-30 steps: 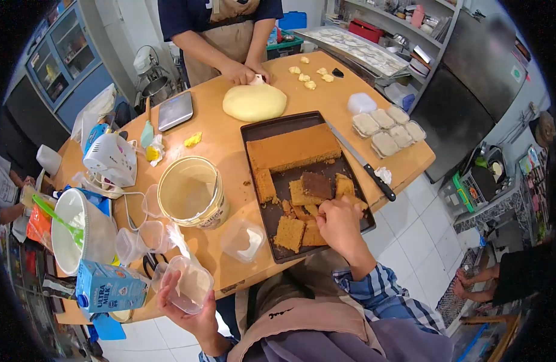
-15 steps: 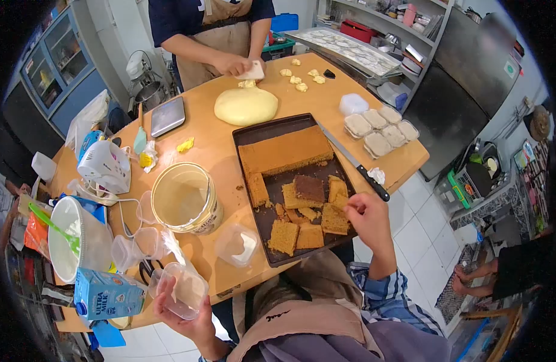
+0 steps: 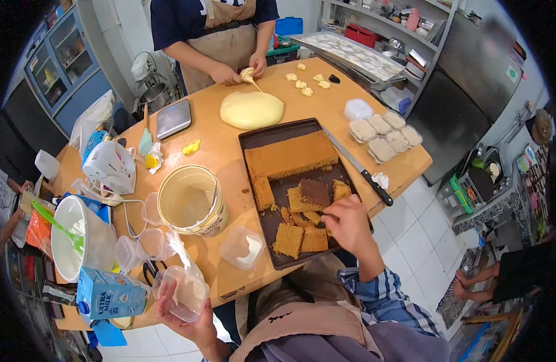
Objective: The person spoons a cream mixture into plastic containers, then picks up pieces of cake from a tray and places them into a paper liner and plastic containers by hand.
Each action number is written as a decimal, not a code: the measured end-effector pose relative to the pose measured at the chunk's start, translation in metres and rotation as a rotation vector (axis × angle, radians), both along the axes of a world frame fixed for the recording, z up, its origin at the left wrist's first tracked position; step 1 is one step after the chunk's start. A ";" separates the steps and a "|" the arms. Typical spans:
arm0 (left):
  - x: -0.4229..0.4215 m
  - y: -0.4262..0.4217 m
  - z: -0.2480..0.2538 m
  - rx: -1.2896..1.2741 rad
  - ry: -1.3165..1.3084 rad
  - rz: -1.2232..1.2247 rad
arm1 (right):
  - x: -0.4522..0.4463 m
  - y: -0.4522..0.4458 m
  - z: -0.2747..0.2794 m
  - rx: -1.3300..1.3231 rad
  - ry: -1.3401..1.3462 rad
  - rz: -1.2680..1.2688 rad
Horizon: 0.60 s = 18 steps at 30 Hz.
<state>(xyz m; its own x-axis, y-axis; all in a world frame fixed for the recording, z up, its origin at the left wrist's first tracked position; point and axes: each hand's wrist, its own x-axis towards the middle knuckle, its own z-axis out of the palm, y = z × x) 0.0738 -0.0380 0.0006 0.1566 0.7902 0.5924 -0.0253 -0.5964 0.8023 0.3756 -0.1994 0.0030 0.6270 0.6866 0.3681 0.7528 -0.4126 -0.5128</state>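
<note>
My left hand (image 3: pixel 190 323) grips a clear plastic container (image 3: pixel 188 294) in front of the table's near edge; nothing shows inside it. In a dark baking tray (image 3: pixel 272 256) lies sponge cake: a long uncut block (image 3: pixel 290 154) at the back and several cut, partly crumbled pieces (image 3: pixel 288 239) nearer me. My right hand (image 3: pixel 348 226) is over the tray's right side, its fingers curled down around a piece of cake that the hand mostly covers. A darker-topped piece (image 3: pixel 314 192) rests just beyond my fingers.
A long knife (image 3: pixel 374 187) lies right of the tray. Filled containers (image 3: pixel 389 137) stand farther right. On my left are a bucket (image 3: pixel 193 202), clear cups (image 3: pixel 152 244), a milk carton (image 3: pixel 112 294) and a mixer (image 3: pixel 111 166). Across the table a person pulls at dough (image 3: pixel 252 110).
My right hand has moved left and down onto a cake piece, which it now covers. The left hand stays with the container. Opposite, the other person's hands now stretch a strip of dough.
</note>
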 end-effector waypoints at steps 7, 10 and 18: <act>-0.005 0.000 0.003 0.005 0.031 0.068 | -0.018 0.028 -0.002 -0.322 -0.162 -0.167; -0.006 0.000 0.002 -0.008 0.007 0.070 | -0.017 0.031 -0.011 -0.309 -0.164 -0.143; -0.005 -0.002 0.005 -0.011 0.006 0.075 | -0.014 0.013 0.003 -0.208 -0.101 -0.093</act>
